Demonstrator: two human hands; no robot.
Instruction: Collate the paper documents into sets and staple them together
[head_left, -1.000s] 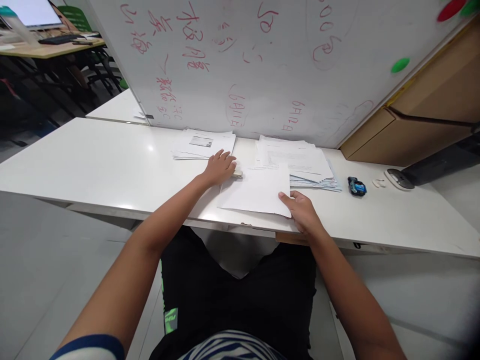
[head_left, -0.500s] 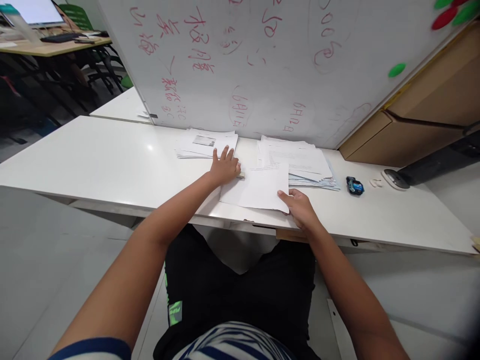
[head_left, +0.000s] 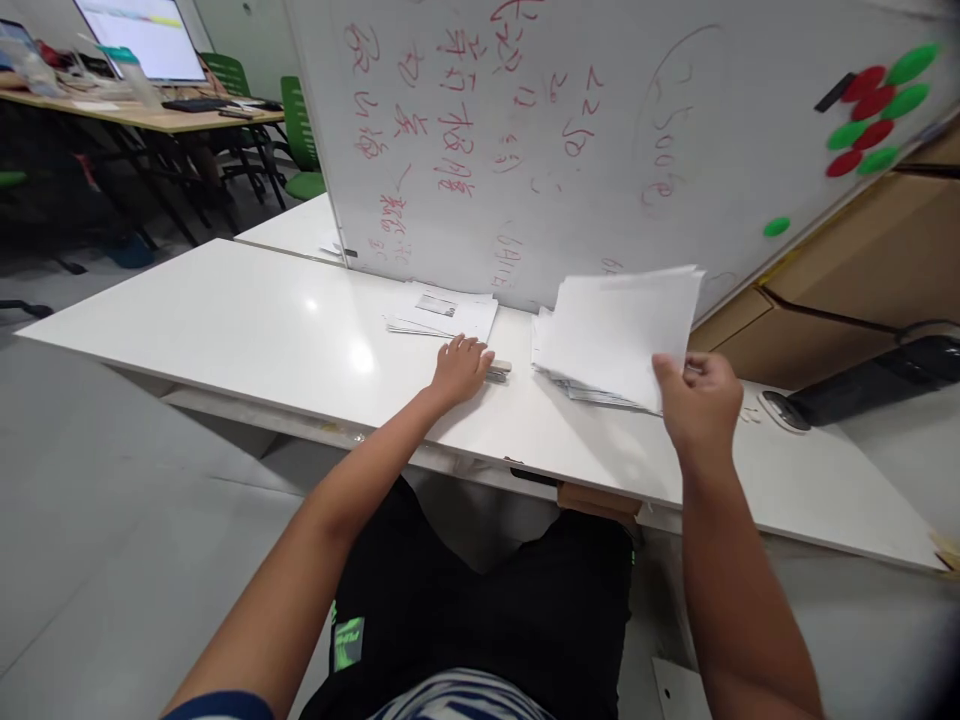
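My right hand (head_left: 701, 405) pinches white paper sheets (head_left: 622, 335) by their lower right edge and holds them tilted up over the right-hand paper pile (head_left: 604, 392). How many sheets are in it I cannot tell. On the desk, my left hand (head_left: 463, 370) is curled over a small stapler (head_left: 498, 371), whose pale end sticks out to the right of the fingers. Just behind that hand lies a smaller stack of papers (head_left: 450, 310), its top sheet bearing a dark printed picture.
A whiteboard (head_left: 450, 160) with red writing stands along the back of the white desk (head_left: 247, 320). Brown cardboard boxes (head_left: 847, 260) and a dark cylindrical thing (head_left: 885, 375) are at the right. Another table with a monitor (head_left: 154, 40) is at far left.
My right hand has lifted the paper off the desk and carried it right, over the right-hand pile. My left hand stays at the stapler. The camera view has shifted.
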